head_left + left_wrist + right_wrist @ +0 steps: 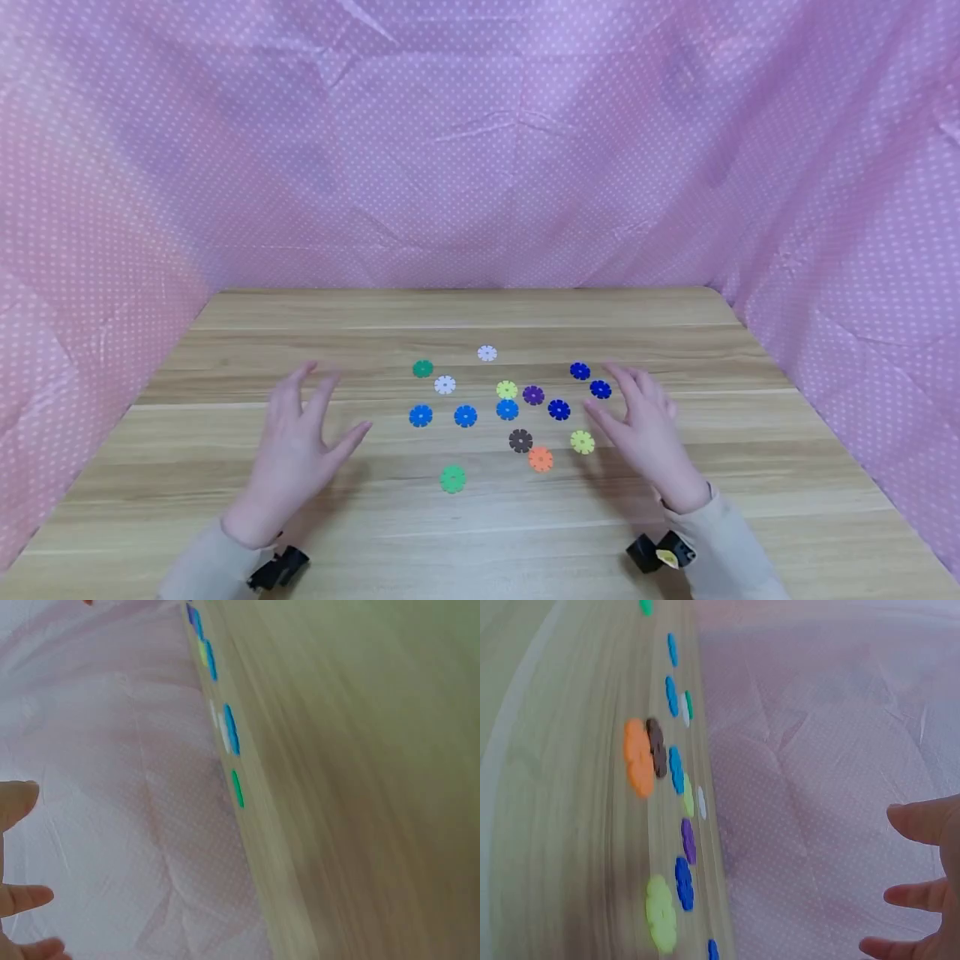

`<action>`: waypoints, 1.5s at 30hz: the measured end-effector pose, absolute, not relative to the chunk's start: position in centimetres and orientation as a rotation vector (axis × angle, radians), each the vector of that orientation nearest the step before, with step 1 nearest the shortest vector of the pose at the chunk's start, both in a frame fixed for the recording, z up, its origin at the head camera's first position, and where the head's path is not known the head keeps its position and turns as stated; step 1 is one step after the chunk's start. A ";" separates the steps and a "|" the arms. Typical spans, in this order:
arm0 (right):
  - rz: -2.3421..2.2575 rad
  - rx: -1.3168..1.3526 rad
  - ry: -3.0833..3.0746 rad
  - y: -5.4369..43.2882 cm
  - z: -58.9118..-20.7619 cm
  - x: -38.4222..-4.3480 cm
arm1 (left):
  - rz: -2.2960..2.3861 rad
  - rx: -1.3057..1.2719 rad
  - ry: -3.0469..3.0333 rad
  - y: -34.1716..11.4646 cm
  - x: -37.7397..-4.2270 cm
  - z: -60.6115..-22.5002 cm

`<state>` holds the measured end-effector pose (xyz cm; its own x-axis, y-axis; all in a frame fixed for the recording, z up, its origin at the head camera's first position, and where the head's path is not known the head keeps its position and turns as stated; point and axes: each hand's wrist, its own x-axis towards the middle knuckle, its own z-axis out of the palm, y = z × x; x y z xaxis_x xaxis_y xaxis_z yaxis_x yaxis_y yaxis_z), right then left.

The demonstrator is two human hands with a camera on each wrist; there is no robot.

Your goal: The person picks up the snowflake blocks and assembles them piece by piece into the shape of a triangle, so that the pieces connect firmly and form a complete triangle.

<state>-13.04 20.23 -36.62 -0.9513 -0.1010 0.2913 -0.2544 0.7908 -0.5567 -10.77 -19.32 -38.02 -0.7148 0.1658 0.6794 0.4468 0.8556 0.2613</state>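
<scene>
Several flat notched discs, shaped like snowflake building pieces, lie scattered over the wooden table (360, 533). To their left hovers my left hand (296, 450), fingers spread and holding nothing; a blue disc (421, 416) is among the nearest to it. My right hand (648, 425) is held above the table on the right, fingers apart and nothing between them. Close to its fingertips are dark blue discs (601, 389) and a yellow-green disc (582, 442). An orange disc (638, 757) and a brown disc (656, 747) lie side by side in the right wrist view.
A green disc (453, 479) lies nearest the front, and a white disc (487, 353) farthest back. Pink dotted cloth (480, 167) hangs behind the table and along both sides. Each wrist wears a black camera mount, such as the left one (279, 569).
</scene>
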 end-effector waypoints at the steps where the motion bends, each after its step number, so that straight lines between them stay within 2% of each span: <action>1: 0.966 0.278 -2.744 20.1 -36.5 -13.0 | -0.573 -0.457 -2.347 -19.1 -10.7 -38.0; 10: 1.287 0.357 -2.864 18.0 -37.6 -13.4 | -0.888 -0.470 -2.656 -15.9 -9.8 -39.0; 16: 1.229 0.473 -2.985 16.6 -38.9 -13.3 | -1.164 -0.450 -2.895 -13.6 -10.2 -39.3; 22: 1.153 0.508 -3.098 15.8 -39.7 -13.4 | -1.316 -0.619 -3.010 -12.3 -11.2 -40.0; 27: 1.079 0.543 -3.129 15.3 -40.1 -13.7 | -1.311 -0.701 -3.098 -11.6 -11.9 -40.3; 34: 1.110 0.459 -3.155 15.1 -40.1 -13.8 | -1.169 -0.807 -3.127 -10.7 -12.4 -40.4; 45: 1.124 0.428 -3.172 15.2 -40.5 -14.1 | -1.157 -0.766 -3.174 -10.2 -12.6 -40.1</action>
